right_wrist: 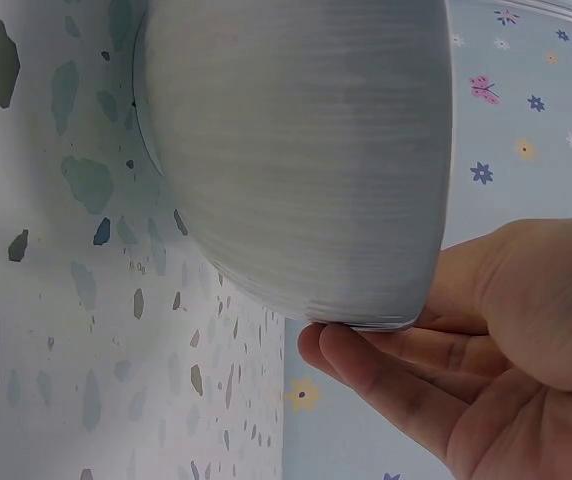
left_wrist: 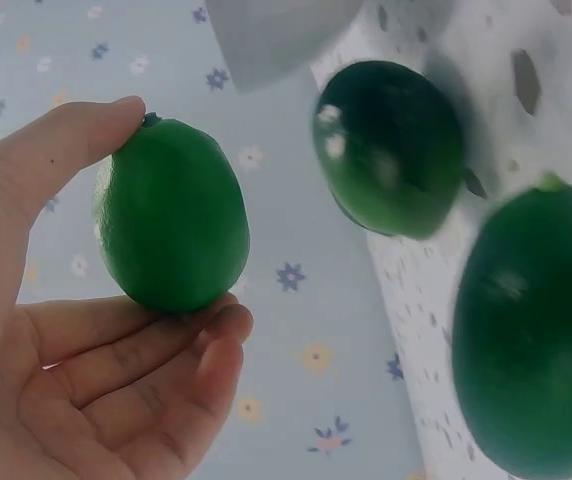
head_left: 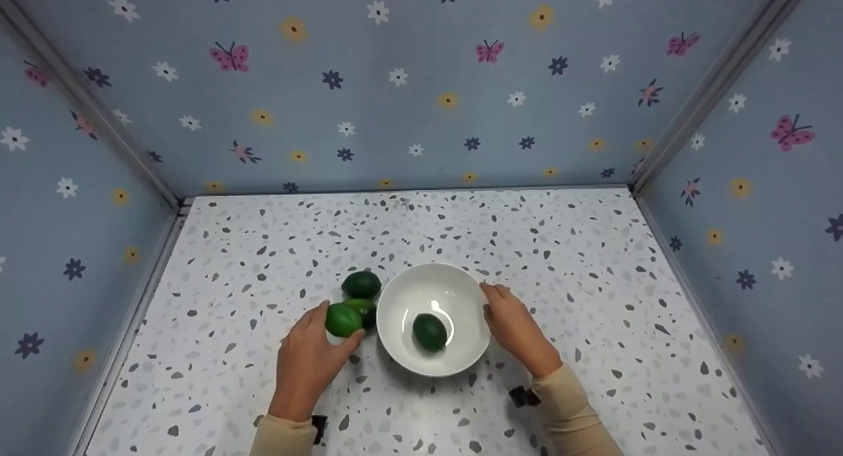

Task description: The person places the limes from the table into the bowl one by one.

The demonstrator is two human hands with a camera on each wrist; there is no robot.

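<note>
My left hand (head_left: 309, 360) holds a bright green lime (left_wrist: 173, 217) between thumb and fingers, left of the white bowl (head_left: 402, 294). Close behind the held fruit, another lime (head_left: 359, 306) is partly covered in the head view. A darker lime (head_left: 361, 285) lies just beyond these, near the bowl's left rim. Inside the bowl rests one dark green lime (head_left: 429, 332). At the bowl's right side, my right hand (head_left: 517, 327) grips the rim, its fingertips (right_wrist: 366, 365) against the outer wall and the thumb partly hidden behind the edge.
The bowl stands on a white speckled tabletop (head_left: 546, 245). Blue walls (head_left: 421, 60) with flowers and butterflies enclose the back and both sides. Small black devices (head_left: 523, 397) sit by both wrists, beside beige sleeves (head_left: 570, 403).
</note>
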